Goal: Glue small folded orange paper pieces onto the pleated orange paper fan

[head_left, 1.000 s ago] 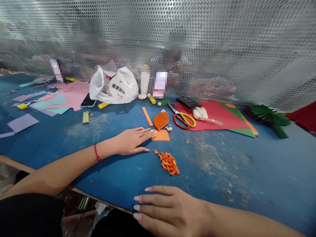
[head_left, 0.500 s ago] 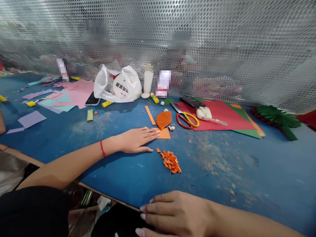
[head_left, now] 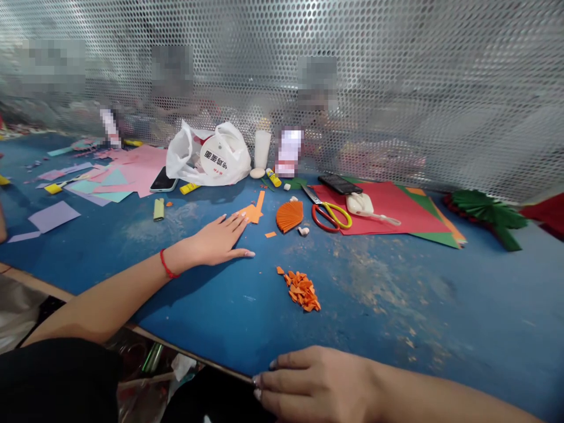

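Observation:
My left hand (head_left: 215, 241) lies flat on the blue table (head_left: 396, 294), fingers stretched out, its fingertips touching an orange paper piece (head_left: 250, 212). A red cord circles that wrist. An orange strip (head_left: 261, 200) lies just beyond the piece. A folded orange paper fan (head_left: 289, 215) sits to the right of it. A small pile of orange paper scraps (head_left: 302, 290) lies nearer to me. My right hand (head_left: 317, 385) rests palm down at the table's near edge, fingers curled over the rim, holding nothing that I can see.
Red-and-yellow scissors (head_left: 328, 212), a white glue gun (head_left: 361, 204) and a phone (head_left: 340, 184) lie on red and green sheets (head_left: 396, 205). A white plastic bag (head_left: 211, 155), glue sticks, a lighter (head_left: 158, 208) and pastel papers (head_left: 118, 173) sit at the back left. A perforated metal screen (head_left: 396, 88) walls the far side.
My left hand has slid the orange paper piece left and away from the fan. My right hand has drawn back to the table's near edge, fingers curling over it.

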Demonstrator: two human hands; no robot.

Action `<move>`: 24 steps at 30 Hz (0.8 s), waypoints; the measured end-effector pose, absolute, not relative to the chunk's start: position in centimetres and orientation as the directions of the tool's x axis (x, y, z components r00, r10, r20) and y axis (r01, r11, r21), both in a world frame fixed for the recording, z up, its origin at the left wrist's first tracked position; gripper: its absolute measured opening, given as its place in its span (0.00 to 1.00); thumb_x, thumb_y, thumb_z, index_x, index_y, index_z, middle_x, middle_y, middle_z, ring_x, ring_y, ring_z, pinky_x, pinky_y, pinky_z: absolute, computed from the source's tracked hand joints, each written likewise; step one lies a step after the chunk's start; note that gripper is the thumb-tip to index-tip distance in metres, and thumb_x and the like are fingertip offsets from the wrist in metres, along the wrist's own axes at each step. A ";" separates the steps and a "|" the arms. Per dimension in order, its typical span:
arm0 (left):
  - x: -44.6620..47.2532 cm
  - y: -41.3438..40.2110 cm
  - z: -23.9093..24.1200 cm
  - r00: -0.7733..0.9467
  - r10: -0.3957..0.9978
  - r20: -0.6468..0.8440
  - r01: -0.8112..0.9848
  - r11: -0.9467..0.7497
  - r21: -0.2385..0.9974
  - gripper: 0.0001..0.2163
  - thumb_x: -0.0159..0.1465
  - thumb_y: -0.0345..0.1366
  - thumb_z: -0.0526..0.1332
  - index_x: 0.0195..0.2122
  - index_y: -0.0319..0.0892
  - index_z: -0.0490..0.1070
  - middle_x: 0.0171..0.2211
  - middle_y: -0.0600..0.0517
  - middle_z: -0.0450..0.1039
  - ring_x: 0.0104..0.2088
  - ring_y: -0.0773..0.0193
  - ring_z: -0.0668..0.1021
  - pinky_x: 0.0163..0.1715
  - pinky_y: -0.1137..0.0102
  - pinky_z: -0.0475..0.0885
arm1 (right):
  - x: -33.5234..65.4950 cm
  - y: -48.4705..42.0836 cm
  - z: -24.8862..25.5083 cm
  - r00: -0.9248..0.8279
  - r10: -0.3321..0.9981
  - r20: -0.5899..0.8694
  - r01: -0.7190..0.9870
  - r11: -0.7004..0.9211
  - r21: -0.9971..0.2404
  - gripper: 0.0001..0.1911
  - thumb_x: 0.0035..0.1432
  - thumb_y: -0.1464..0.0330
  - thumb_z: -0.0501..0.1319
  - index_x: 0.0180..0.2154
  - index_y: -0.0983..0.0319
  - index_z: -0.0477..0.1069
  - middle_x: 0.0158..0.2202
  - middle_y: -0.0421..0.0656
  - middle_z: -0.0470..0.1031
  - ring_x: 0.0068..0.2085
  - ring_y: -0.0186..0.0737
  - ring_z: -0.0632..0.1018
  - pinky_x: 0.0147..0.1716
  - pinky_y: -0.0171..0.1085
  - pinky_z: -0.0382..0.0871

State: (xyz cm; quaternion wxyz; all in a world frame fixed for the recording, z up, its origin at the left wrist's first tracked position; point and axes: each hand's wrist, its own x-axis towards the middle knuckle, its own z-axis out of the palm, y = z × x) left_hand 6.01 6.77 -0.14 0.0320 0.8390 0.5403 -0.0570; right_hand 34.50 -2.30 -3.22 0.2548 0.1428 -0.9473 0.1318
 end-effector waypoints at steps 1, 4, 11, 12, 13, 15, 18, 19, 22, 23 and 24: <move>5.8 7.2 -0.3 0.371 0.922 -0.110 0.927 -0.375 -0.015 0.47 0.63 0.68 0.42 0.70 0.32 0.47 0.71 0.37 0.43 0.71 0.46 0.51 0.68 0.53 0.50 | 34.6 -2.2 -3.1 -0.822 -0.196 0.534 -0.341 0.921 -0.187 0.19 0.70 0.69 0.48 0.47 0.74 0.74 0.46 0.48 0.81 0.39 0.35 0.79 0.44 0.30 0.75; 5.1 8.5 -0.8 0.262 0.964 -0.039 0.964 -0.263 -0.034 0.47 0.65 0.66 0.39 0.69 0.25 0.48 0.70 0.31 0.44 0.71 0.42 0.51 0.68 0.50 0.49 | 34.6 -2.0 -2.8 -0.803 -0.179 0.569 -0.352 0.913 -0.209 0.24 0.72 0.69 0.41 0.48 0.74 0.73 0.46 0.49 0.80 0.39 0.36 0.80 0.46 0.31 0.74; 8.3 7.7 -0.9 0.589 0.807 0.050 0.806 -0.591 0.037 0.41 0.67 0.63 0.42 0.72 0.37 0.40 0.73 0.44 0.36 0.73 0.53 0.43 0.70 0.57 0.40 | 34.3 -1.9 -2.7 -0.781 -0.160 0.604 -0.361 0.905 -0.226 0.25 0.72 0.70 0.39 0.46 0.74 0.73 0.43 0.50 0.81 0.37 0.36 0.80 0.45 0.31 0.74; 9.0 7.4 -0.9 0.671 0.742 0.008 0.738 -0.669 0.086 0.40 0.67 0.62 0.42 0.72 0.41 0.39 0.73 0.46 0.37 0.72 0.55 0.45 0.70 0.58 0.39 | 34.3 -1.9 -2.8 -0.791 -0.161 0.590 -0.356 0.905 -0.230 0.24 0.72 0.70 0.41 0.47 0.74 0.73 0.44 0.50 0.81 0.38 0.36 0.80 0.45 0.32 0.74; 9.6 7.1 -0.9 0.705 0.709 -0.018 0.705 -0.698 0.129 0.39 0.68 0.62 0.42 0.72 0.42 0.39 0.73 0.47 0.38 0.72 0.56 0.46 0.70 0.59 0.40 | 34.3 -2.0 -2.9 -0.800 -0.164 0.577 -0.354 0.905 -0.234 0.22 0.72 0.69 0.43 0.47 0.74 0.73 0.44 0.50 0.81 0.38 0.36 0.80 0.45 0.31 0.74; 10.2 6.7 -1.0 0.707 0.705 -0.050 0.701 -0.690 0.182 0.38 0.68 0.61 0.42 0.72 0.42 0.41 0.72 0.47 0.38 0.72 0.56 0.47 0.70 0.59 0.40 | 34.4 -1.9 -3.1 -0.806 -0.176 0.565 -0.361 0.903 -0.234 0.19 0.71 0.68 0.47 0.47 0.74 0.72 0.45 0.49 0.80 0.38 0.36 0.80 0.44 0.31 0.74; 10.0 6.6 -1.1 0.662 0.746 -0.074 0.742 -0.639 0.205 0.38 0.68 0.61 0.42 0.71 0.41 0.42 0.72 0.48 0.40 0.72 0.54 0.48 0.70 0.58 0.40 | 34.6 -1.8 -3.3 -0.810 -0.200 0.552 -0.378 0.896 -0.231 0.19 0.69 0.69 0.48 0.49 0.74 0.71 0.45 0.50 0.80 0.39 0.37 0.80 0.45 0.32 0.73; 9.8 6.6 -1.2 0.647 0.759 -0.076 0.755 -0.623 0.205 0.38 0.68 0.62 0.42 0.71 0.42 0.42 0.72 0.49 0.40 0.72 0.54 0.48 0.70 0.57 0.40 | 34.7 -1.8 -3.3 -0.817 -0.201 0.540 -0.377 0.896 -0.236 0.19 0.69 0.70 0.48 0.49 0.74 0.71 0.46 0.50 0.80 0.40 0.37 0.80 0.45 0.32 0.73; 9.2 6.6 -1.1 0.571 0.818 -0.067 0.812 -0.551 0.195 0.40 0.66 0.64 0.41 0.71 0.40 0.43 0.72 0.47 0.41 0.72 0.53 0.47 0.70 0.55 0.39 | 34.8 -1.8 -3.3 -0.844 -0.184 0.503 -0.354 0.897 -0.265 0.19 0.69 0.70 0.47 0.50 0.74 0.70 0.47 0.50 0.80 0.39 0.37 0.80 0.46 0.32 0.73; 9.1 6.6 -1.1 0.534 0.843 -0.058 0.835 -0.516 0.190 0.41 0.66 0.64 0.41 0.71 0.39 0.43 0.72 0.46 0.41 0.72 0.52 0.47 0.70 0.55 0.39 | 34.8 -1.8 -3.3 -0.851 -0.179 0.494 -0.347 0.897 -0.273 0.19 0.69 0.71 0.47 0.51 0.73 0.70 0.47 0.50 0.80 0.39 0.37 0.80 0.45 0.33 0.74; 9.0 6.6 -1.1 0.498 0.866 -0.050 0.857 -0.482 0.184 0.42 0.66 0.64 0.41 0.71 0.38 0.42 0.72 0.45 0.40 0.72 0.52 0.47 0.70 0.54 0.38 | 34.8 -1.8 -3.3 -0.856 -0.173 0.488 -0.341 0.898 -0.279 0.18 0.69 0.71 0.47 0.50 0.73 0.70 0.47 0.50 0.80 0.39 0.38 0.80 0.45 0.33 0.74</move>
